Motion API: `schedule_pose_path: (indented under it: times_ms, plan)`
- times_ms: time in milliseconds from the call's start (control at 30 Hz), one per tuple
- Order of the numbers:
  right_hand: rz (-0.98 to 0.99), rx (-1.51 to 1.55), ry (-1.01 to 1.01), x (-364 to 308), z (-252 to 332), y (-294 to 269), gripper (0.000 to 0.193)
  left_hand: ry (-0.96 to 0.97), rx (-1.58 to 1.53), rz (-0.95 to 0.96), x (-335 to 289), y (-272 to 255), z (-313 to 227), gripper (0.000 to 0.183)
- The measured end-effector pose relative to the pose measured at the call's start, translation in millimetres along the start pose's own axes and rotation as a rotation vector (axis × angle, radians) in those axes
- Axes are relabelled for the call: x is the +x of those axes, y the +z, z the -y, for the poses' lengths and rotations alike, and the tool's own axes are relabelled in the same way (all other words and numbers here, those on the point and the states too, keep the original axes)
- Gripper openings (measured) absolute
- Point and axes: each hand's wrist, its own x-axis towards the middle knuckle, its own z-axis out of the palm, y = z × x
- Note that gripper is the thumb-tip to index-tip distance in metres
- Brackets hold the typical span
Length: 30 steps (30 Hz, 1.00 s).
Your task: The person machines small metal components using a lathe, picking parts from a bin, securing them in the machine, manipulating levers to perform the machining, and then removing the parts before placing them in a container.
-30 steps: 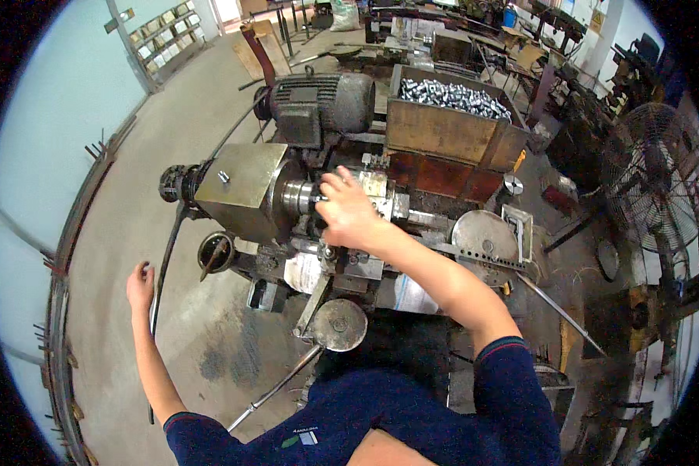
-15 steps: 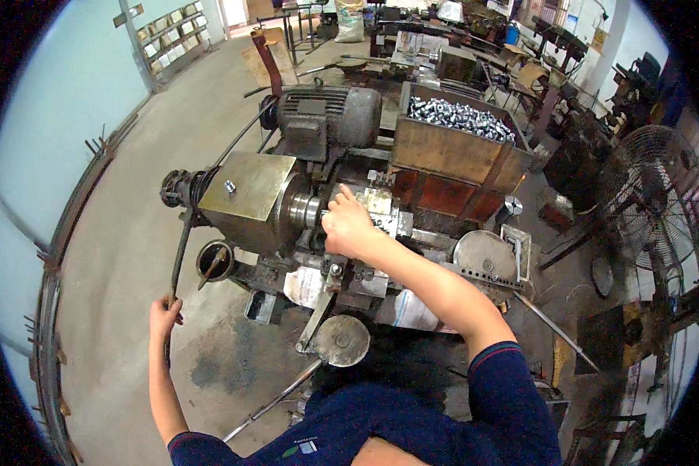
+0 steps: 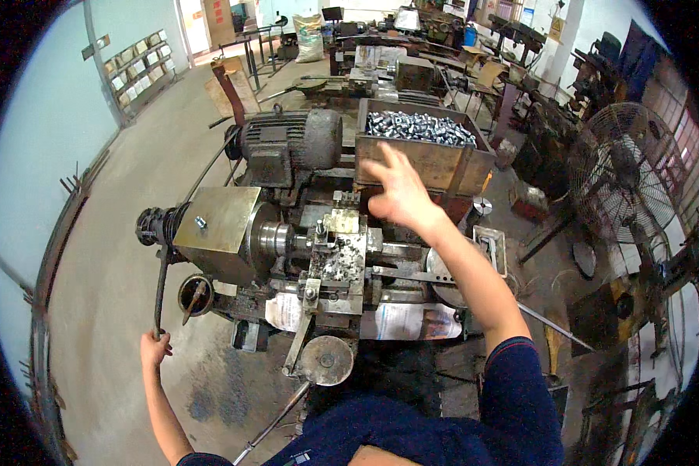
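Observation:
My left hand (image 3: 155, 348) is closed round the lower end of a long dark lever (image 3: 160, 289) left of a small lathe. My right hand (image 3: 400, 190) is raised with fingers spread, nothing visible in it. It reaches over the back of the lathe, in front of an open metal bin (image 3: 462, 167) full of small shiny metal pieces (image 3: 419, 126). The bright spindle nose (image 3: 274, 238) juts from the headstock (image 3: 217, 221), facing the chip-strewn tool slide (image 3: 342, 260). One small metal piece (image 3: 201, 222) rests on the headstock's flat top.
An electric motor (image 3: 291, 140) stands behind the headstock. A pot with a brush (image 3: 194, 297) sits at the headstock's near side. A round plate (image 3: 326, 360) and a steel bar (image 3: 276, 423) are close to my body. A large fan (image 3: 625, 167) stands at the right.
My right hand has left the spindle area, moving right and away from me toward the bin, its fingers spreading. The left hand keeps hold of the lever. The view has shifted.

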Motion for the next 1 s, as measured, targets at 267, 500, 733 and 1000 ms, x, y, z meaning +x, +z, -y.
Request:
schedule_pose_path:
  times_ms: [267,500,733,1000]
  plan:
    - [0.074,0.152,0.404,-158.6,-52.1,-38.0,0.047,-0.118,-0.135,0.285,12.5,-15.5,-7.2,0.034]
    - [0.047,-0.187,1.182,-376.6,-69.6,-145.8,0.034,0.007,-0.36,0.415,52.7,7.2,-11.8,0.039]
    - [-0.072,-0.356,1.393,-556.9,-20.4,-170.9,0.032,-0.086,-0.058,0.116,-57.7,52.9,-94.9,0.051]
    - [0.637,-0.468,1.067,-689.2,-2.8,-132.9,0.014,0.01,0.046,0.143,-68.0,82.7,-119.5,0.049]
